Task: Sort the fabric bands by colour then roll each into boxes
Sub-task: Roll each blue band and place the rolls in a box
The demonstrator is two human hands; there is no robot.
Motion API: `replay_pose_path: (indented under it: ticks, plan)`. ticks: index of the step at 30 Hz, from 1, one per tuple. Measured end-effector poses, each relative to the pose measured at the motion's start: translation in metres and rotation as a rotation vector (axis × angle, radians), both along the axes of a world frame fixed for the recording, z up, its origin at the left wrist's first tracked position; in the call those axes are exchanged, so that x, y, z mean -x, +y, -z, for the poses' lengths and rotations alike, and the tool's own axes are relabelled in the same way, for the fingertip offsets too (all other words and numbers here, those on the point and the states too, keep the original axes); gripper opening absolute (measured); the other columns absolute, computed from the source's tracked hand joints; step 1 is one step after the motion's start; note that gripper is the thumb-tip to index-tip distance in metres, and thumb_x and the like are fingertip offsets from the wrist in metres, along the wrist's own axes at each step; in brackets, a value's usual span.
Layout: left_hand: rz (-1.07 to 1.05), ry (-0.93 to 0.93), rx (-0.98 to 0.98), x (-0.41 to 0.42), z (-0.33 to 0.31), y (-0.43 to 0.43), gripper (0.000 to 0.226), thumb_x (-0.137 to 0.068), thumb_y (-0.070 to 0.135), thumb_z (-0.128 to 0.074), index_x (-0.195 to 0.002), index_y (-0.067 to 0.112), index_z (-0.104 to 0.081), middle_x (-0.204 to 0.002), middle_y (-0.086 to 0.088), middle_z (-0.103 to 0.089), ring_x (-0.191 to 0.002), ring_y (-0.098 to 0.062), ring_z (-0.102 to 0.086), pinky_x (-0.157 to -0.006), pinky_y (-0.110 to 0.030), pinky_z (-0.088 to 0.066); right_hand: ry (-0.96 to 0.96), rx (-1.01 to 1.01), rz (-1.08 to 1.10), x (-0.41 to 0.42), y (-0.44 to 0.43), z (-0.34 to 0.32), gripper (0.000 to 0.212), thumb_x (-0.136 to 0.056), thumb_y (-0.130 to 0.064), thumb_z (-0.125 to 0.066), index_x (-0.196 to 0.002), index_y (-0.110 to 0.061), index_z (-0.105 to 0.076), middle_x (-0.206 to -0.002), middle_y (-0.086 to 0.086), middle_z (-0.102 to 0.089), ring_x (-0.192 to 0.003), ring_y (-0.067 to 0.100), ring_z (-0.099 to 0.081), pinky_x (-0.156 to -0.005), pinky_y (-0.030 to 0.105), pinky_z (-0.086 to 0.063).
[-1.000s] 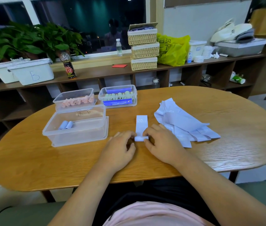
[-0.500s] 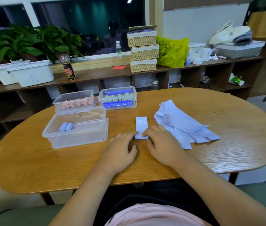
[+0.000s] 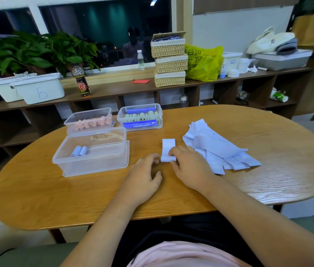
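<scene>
Oval wood table (image 3: pixel 267 189), with a shelf and a dark window behind it.

Grip: right hand (image 3: pixel 192 166) pinches the rolled near end of a pale blue band (image 3: pixel 168 149), one finger over the top and the thumb on the near side. Left hand (image 3: pixel 142 176) has its fingertips against the left end of the rolled part, thumb apart, no pinch. It looks like it's only steadying.

The band sits centre frame. A short flat tail points away from the person, with a "20" print showing, so this one is partly rolled.

Pile (image 3: pixel 219 151) of loose pale blue bands lies just right of it, unrolled; can't count them.

Near box (image 3: pixel 94 166), left of the hands, holds two pale blue rolls (image 3: pixel 79 151). Behind it, the pink box (image 3: pixel 86 116) has pink rolls. The green box (image 3: pixel 139 114) beside that has green rolls plus dark blue pieces.

Status, as I judge it:
- Sorting looks done, and pink and green look boxed.
- Pale blue is barely started.
- Left to do: finish this roll, put it in the near box, then work through the pile.
</scene>
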State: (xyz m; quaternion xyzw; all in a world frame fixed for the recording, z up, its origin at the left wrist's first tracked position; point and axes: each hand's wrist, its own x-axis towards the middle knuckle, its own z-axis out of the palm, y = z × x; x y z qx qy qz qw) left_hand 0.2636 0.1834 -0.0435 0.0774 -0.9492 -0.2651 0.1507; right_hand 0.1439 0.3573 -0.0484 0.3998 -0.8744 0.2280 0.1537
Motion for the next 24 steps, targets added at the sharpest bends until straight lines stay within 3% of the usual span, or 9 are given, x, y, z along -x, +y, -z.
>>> replay_pose_path:
  ticks: [6, 12, 19, 24]
  plan:
    - [0.025, 0.044, -0.016, -0.002, -0.001, 0.000, 0.048, -0.097, 0.035, -0.063, -0.142, 0.043, -0.048, -0.126, 0.024, -0.058, -0.123, 0.001, -0.053, -0.106, -0.033, -0.049, -0.017, 0.053, -0.087, -0.011, 0.013, 0.003, 0.010, -0.093, -0.037, -0.057, -0.101, -0.032, -0.057, -0.091, -0.017, -0.056, -0.088, 0.008, -0.045, -0.072, 0.034, -0.044]
    - [0.099, 0.095, 0.053, -0.004, -0.002, 0.000, 0.033, -0.098, 0.026, -0.063, -0.128, 0.039, -0.059, -0.119, 0.027, -0.056, -0.119, 0.003, -0.049, -0.101, -0.028, -0.046, -0.006, 0.053, -0.080, -0.012, 0.017, 0.004, 0.011, -0.095, -0.040, -0.056, -0.102, -0.033, -0.061, -0.093, -0.018, -0.052, -0.090, 0.009, -0.046, -0.076, 0.037, -0.047]
    - [0.089, 0.056, 0.137, -0.001, -0.001, 0.002, 0.043, -0.099, 0.034, -0.057, -0.142, 0.041, -0.056, -0.130, 0.025, -0.057, -0.121, -0.001, -0.047, -0.105, -0.036, -0.047, -0.041, 0.079, -0.033, -0.012, 0.016, 0.007, 0.030, -0.101, -0.038, -0.054, -0.125, -0.027, -0.067, -0.112, -0.012, -0.061, -0.104, 0.014, -0.053, -0.085, 0.037, -0.050]
    - [0.073, 0.021, 0.173, 0.001, -0.001, 0.002, 0.051, -0.101, 0.040, -0.053, -0.152, 0.042, -0.048, -0.140, 0.023, -0.055, -0.128, -0.004, -0.045, -0.111, -0.038, -0.043, -0.017, 0.109, -0.110, -0.013, 0.018, 0.004, 0.022, -0.093, -0.020, -0.056, -0.111, -0.027, -0.068, -0.110, -0.017, -0.059, -0.102, 0.010, -0.051, -0.083, 0.042, -0.051]
